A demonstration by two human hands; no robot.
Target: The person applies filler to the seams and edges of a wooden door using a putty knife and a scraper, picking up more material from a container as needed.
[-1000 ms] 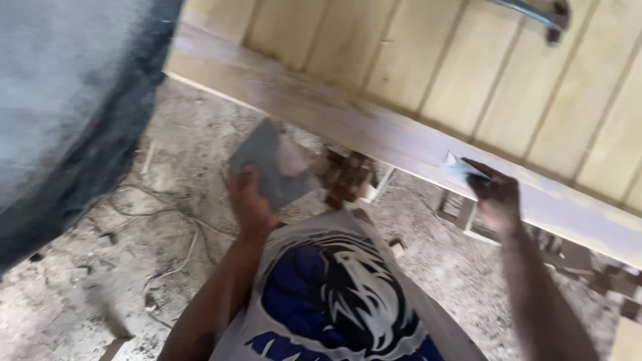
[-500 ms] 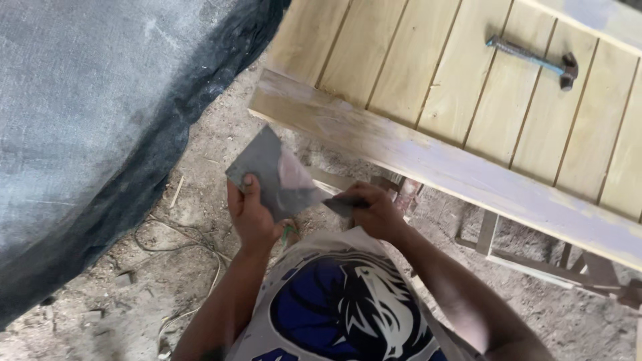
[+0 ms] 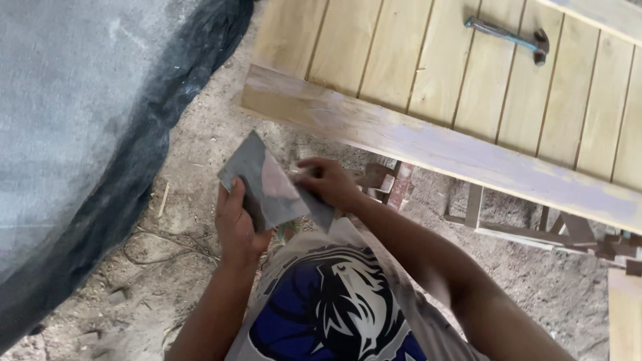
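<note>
My left hand (image 3: 237,224) grips a flat grey square board (image 3: 261,180) smeared with a pinkish paste, held tilted in front of my chest. My right hand (image 3: 328,184) holds a small flat scraper blade (image 3: 317,212) and presses it against the board's lower right edge. Both hands meet just below the front rail (image 3: 428,150) of a pale wooden panel (image 3: 481,73), whose rail shows whitish filler smears.
A hammer (image 3: 511,37) lies on the panel at the top right. A large grey-black covered mass (image 3: 80,127) fills the left. The ground (image 3: 174,227) is dusty dirt with a loose wire and wood scraps. Wooden frame pieces (image 3: 521,230) stand under the panel.
My right hand came back from the panel's rail to the board in my left hand and now works the blade on it. The view shifted slightly left and up.
</note>
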